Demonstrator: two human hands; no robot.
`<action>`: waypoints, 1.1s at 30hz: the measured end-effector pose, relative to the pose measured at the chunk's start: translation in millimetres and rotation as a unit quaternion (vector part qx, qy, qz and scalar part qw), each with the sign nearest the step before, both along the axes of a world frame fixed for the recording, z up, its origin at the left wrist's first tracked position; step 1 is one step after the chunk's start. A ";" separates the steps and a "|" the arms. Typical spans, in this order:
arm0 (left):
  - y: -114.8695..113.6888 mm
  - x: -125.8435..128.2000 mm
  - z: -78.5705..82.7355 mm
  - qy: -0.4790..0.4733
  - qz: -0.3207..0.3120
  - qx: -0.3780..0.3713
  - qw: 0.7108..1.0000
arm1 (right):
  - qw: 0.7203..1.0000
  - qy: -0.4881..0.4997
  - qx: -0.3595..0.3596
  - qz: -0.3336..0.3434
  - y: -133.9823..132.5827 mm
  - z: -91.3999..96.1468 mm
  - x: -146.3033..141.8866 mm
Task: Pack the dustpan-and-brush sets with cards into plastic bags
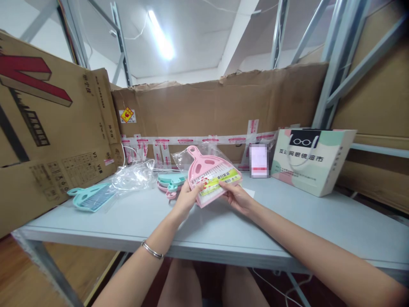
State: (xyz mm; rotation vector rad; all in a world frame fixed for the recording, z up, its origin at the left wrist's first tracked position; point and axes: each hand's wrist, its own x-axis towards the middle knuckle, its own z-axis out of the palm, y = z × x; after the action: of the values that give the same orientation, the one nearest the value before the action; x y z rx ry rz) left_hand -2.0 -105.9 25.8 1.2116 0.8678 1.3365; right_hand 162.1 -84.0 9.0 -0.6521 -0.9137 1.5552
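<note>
We hold one pink plastic dustpan-and-brush set (209, 177), wrapped in clear film with a green and yellow label, between both hands, lifted just above the middle of the pale grey metal table (223, 232). Its long axis runs from the looped handle, up and to the left and away from us, down to the wide mouth at the lower right. Our left hand (187, 197) pinches the near left edge, thumb on top and fingers curled under. Our right hand (236, 197) pinches the near right corner beside the label in the same way. The set lies just beyond both hands and neither is clearly nearer, since each already touches it.

We count one teal plastic dustpan set (91, 197) lying flat well to the left. A small pile of teal and pink plastic pieces (171, 181) sits just behind the left hand; we cannot count them. A heap of loose clear plastic bags (134, 175) lies between these two. One white and green paper carrier bag (311, 160) stands to the right, and one thin silver bracelet (152, 250) circles our left wrist.
</note>
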 end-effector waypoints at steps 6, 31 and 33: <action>2.5 -8.1 -2.9 -0.013 0.013 -0.016 1.000 | 0.997 -0.061 -0.024 -0.051 5.1 1.2 6.1; -5.8 -20.5 3.0 -0.020 -0.070 -0.047 0.996 | 0.994 -0.048 -0.070 0.065 6.9 9.5 27.3; -6.6 -23.3 3.2 -0.013 -0.122 -0.023 0.992 | 0.994 -0.049 -0.042 0.091 2.8 13.9 29.5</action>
State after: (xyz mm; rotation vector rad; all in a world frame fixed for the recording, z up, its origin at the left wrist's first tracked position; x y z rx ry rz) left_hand -25.3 -112.6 29.0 1.2193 0.7035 1.1265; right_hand 191.6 -81.2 22.9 -0.7273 -1.0074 1.7444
